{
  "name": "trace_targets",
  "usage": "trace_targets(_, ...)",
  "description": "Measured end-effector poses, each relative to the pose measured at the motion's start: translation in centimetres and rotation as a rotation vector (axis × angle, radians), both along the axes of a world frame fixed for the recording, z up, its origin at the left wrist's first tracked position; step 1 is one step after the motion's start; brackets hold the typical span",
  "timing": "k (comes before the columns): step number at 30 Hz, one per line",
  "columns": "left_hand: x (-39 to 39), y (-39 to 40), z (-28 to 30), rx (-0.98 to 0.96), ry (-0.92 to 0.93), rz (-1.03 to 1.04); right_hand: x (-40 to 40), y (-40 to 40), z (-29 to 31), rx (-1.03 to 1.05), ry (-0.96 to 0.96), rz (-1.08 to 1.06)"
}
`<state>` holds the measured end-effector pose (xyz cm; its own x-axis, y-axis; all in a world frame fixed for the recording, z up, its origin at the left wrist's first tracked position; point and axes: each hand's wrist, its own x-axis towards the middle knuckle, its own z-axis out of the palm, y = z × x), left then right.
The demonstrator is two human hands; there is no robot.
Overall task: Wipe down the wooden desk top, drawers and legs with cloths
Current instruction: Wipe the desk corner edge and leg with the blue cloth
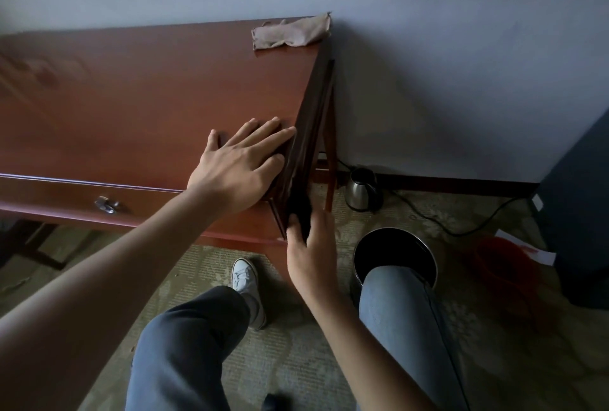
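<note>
The reddish wooden desk (148,90) fills the left and middle, its right end facing me. My left hand (240,163) lies flat, fingers straight, on the top by the right edge. My right hand (309,245) presses a dark cloth (300,212) against the desk's right side panel near the front corner, with the thumb curled round the cloth. A beige cloth (291,33) lies crumpled on the far right corner of the top. A drawer with a metal knob (107,204) shows on the front. The far right leg (330,160) stands by the wall.
A steel kettle (362,189) sits on the carpet by the wall, its cord running right. A round metal bin (395,255) stands beside my right knee. Something red (504,262) and a dark cabinet (580,212) are at the right. My left shoe (247,288) is under the desk corner.
</note>
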<state>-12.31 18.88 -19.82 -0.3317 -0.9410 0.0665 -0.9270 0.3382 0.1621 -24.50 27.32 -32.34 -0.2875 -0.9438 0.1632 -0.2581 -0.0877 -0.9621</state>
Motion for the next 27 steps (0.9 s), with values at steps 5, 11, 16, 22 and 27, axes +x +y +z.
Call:
trace_targets(5,0.0,0.0,0.1,-0.004,0.015,0.003,-1.1,1.6,1.2,-0.193,-0.153,0.126)
trace_targets(11,0.0,0.0,0.0,-0.017,0.013,0.025,-1.9,-2.8,0.6,-0.05,-0.226,0.098)
trace_targets(16,0.1,-0.1,0.0,-0.015,0.022,0.023,-1.7,-1.3,0.2,-0.168,-0.197,0.16)
trace_targets(22,0.0,0.0,0.0,-0.014,0.029,0.028,-2.2,-3.2,1.4,-0.181,-0.243,0.124)
trace_targets(27,0.0,-0.2,0.1,-0.003,0.035,0.029,-1.7,-2.9,0.5,-0.17,-0.21,0.111)
